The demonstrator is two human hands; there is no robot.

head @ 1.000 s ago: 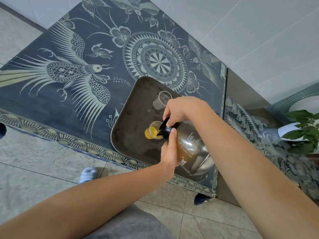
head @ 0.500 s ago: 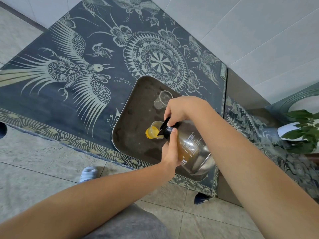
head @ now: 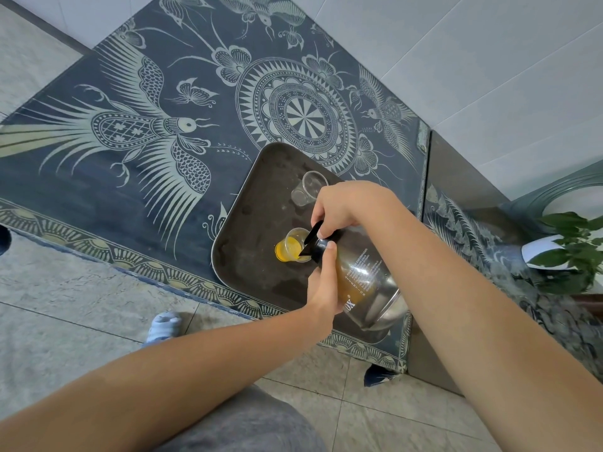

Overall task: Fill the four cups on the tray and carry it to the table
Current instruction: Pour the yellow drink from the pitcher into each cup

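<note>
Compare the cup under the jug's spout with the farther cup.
The cup under the spout holds yellow-orange liquid; the far cup looks empty. The glass jug is tipped over the cup under the spout; the far cup stands clear of it. Both are small, clear, and upright on the dark tray.

A dark, rounded-corner tray [head: 254, 223] lies flat near the front right corner of the patterned table [head: 98, 190], one long side close to the front edge. On it stand two clear cups: an empty cup [head: 308, 189] toward the tray's far side, and a nearer cup [head: 292, 247] holding yellow liquid. A glass carafe [head: 359, 275] with amber liquid, black spout and metal base tilts steeply, its spout at the nearer cup's rim.
</note>
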